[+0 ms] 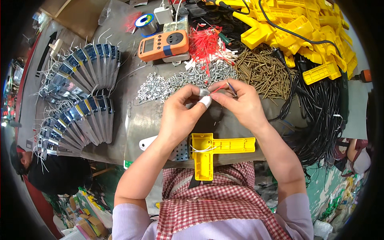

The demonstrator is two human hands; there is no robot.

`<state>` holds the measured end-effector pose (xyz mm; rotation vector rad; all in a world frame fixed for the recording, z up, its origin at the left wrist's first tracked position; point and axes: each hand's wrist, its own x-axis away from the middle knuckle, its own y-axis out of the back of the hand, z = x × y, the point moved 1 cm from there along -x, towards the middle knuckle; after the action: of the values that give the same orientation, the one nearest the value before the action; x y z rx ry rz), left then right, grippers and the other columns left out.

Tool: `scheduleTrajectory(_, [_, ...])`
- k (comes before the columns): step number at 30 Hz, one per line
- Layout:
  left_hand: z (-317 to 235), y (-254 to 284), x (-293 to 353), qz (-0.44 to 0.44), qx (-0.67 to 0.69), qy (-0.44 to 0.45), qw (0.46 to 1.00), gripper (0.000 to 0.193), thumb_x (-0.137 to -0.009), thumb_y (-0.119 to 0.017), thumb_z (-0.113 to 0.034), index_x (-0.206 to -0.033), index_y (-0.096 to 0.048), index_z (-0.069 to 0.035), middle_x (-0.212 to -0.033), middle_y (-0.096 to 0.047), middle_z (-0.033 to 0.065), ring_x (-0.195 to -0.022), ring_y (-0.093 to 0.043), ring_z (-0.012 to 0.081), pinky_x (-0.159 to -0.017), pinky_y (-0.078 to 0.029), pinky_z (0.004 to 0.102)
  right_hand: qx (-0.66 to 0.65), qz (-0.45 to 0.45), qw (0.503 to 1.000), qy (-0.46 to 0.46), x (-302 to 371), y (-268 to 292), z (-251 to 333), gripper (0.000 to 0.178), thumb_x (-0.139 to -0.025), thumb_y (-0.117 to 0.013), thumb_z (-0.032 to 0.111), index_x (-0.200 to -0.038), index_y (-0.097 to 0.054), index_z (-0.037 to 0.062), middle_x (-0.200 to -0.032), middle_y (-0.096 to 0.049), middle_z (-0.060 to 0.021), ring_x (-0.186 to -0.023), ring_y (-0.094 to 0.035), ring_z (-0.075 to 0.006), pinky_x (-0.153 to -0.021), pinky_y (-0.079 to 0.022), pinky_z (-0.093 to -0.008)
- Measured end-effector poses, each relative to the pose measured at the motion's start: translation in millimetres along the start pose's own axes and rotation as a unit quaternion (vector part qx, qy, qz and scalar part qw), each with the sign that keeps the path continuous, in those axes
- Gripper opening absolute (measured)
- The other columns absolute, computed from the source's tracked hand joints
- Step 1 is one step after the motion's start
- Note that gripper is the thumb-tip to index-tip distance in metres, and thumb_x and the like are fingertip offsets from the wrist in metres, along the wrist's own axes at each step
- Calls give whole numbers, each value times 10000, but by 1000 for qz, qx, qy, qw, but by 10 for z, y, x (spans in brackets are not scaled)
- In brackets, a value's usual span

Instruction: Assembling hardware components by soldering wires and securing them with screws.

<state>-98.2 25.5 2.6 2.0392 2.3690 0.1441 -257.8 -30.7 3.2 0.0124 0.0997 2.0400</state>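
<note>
My left hand (182,106) has white coverings on the thumb and forefinger, and those fingertips are pinched together at one end of a thin red wire (218,87). Close beside it, my right hand (240,104) also pinches the red wire between thumb and forefinger. A dark blue wire end (231,89) shows at the right fingers. Below the hands, at the table's near edge, lies an open yellow plastic housing (204,162) with a handle-like arm to the right and white wires across it. A perforated metal plate (181,153) adjoins its left side, partly hidden by my left forearm.
Screws (202,75), nuts (154,88) and brass-coloured screws (264,72) lie in piles beyond my hands. Red wires (204,44) and an orange meter (164,45) sit farther back. Metal-bladed parts (86,120) fan out left; yellow housings (296,24) and black cables (320,116) crowd the right.
</note>
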Motion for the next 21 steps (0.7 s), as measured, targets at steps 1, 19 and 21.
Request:
scheduleTrajectory(1, [-8,-12,16,12,36,2,999,107,-822,-669,-36,-897,-596,-12,-800,-613,-6,-747,-555,59,-680,-459,221,-4,6,1000,15,13,5,10,145,-839,-682,133,-936,-662,28,-770,-643,7,-699,-531,-15,-614,-445,-206])
scheduleTrajectory(19, [120,226,403,-76,-156,-76,982,196,-810,-588,4,-1001,-608,-36,-732,-616,110,-636,-610,155,-598,-477,276,215,88,969,78,364,-147,205,102,-784,-655,85,-882,-638,63,-735,-666,-60,-700,-644,-139,-652,-502,-289])
scheduleTrajectory(21, [216,230,436,-96,-144,-72,982,196,-810,-589,-5,-1002,-606,-40,-700,-605,102,-607,-601,156,-576,-467,280,321,204,905,190,478,-240,199,120,-707,-646,141,-819,-631,102,-714,-649,-94,-696,-639,-287,-634,-497,-401])
